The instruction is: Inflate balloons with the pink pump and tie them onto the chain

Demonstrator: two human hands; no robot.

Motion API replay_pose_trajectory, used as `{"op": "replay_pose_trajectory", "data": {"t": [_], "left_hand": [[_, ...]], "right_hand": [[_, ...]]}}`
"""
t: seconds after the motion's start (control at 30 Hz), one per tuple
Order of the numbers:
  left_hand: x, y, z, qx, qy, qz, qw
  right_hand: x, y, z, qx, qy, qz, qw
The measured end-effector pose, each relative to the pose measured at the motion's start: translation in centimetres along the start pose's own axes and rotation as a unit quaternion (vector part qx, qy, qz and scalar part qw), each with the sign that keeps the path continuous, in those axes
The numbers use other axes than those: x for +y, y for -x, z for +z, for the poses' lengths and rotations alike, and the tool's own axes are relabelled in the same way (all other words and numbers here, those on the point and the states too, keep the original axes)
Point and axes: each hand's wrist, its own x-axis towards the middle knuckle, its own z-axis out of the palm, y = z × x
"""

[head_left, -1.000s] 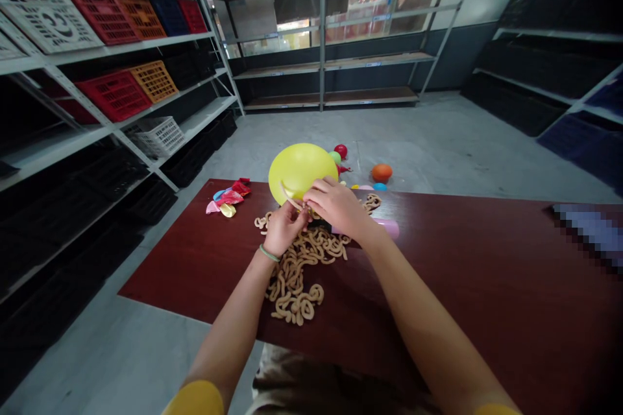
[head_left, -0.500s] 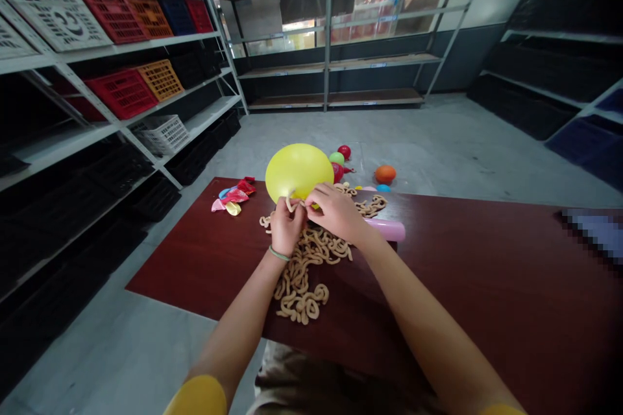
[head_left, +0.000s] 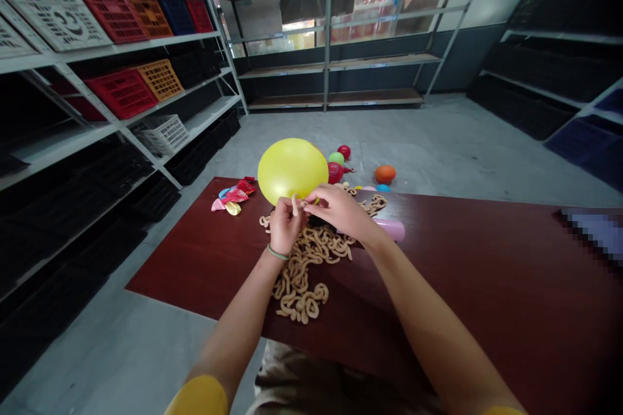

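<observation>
An inflated yellow balloon [head_left: 292, 168] stands just beyond my fingertips, its neck end toward me and mostly covered by my hands. My left hand [head_left: 286, 225] is closed, and one end of a beige curly strand [head_left: 294, 205] pokes up from its fingers. With thumb and fingertips pinched together, my right hand [head_left: 338, 209] meets the left at the balloon's neck. Exactly what each fingertip grips there is too small to make out. Under both hands spreads a pile of beige curly strands [head_left: 311, 253] on the dark red table [head_left: 467, 272].
Uninflated balloons [head_left: 236, 194] lie at the table's far left. A pink cylinder [head_left: 389, 229] rests right of the pile. Beyond the table's far edge are small red, green and blue balloons and an orange balloon [head_left: 385, 174]. Shelves with crates [head_left: 124, 91] line the left.
The yellow balloon has shifted slightly left and up. My right fingers have straightened somewhat at its neck, and the strand end in my left hand now points more upright.
</observation>
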Motion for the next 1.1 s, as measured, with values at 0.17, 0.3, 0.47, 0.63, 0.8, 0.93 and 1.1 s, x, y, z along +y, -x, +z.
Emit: {"op": "replay_pose_trajectory", "data": {"t": [0.17, 0.3, 0.47, 0.63, 0.8, 0.93, 1.1], "left_hand": [[-0.2, -0.2, 0.0, -0.018, 0.024, -0.016, 0.999], [0.0, -0.3, 0.4, -0.017, 0.066, -0.028, 0.997], [0.1, -0.6, 0.6, -0.003, 0.135, -0.069, 0.988], [0.0, -0.8, 0.6, -0.014, 0.162, -0.096, 0.982], [0.4, -0.8, 0.7, -0.029, 0.162, -0.118, 0.979], [0.7, -0.7, 0.7, -0.049, 0.159, -0.125, 0.978], [0.6, -0.8, 0.7, -0.033, 0.156, -0.132, 0.978]], "right_hand": [[0.0, 0.1, -0.4, 0.021, 0.02, 0.033, 0.999], [-0.3, 0.2, -0.8, 0.03, 0.014, 0.051, 0.998], [-0.3, 0.2, -1.6, 0.034, 0.012, 0.056, 0.998], [0.0, 0.3, -1.7, 0.058, 0.115, 0.005, 0.992], [0.3, 0.3, -0.1, 0.097, 0.307, -0.006, 0.947], [1.4, 0.3, 0.5, 0.105, 0.363, -0.02, 0.926], [2.3, 0.4, 0.3, 0.103, 0.345, -0.026, 0.932]]}}
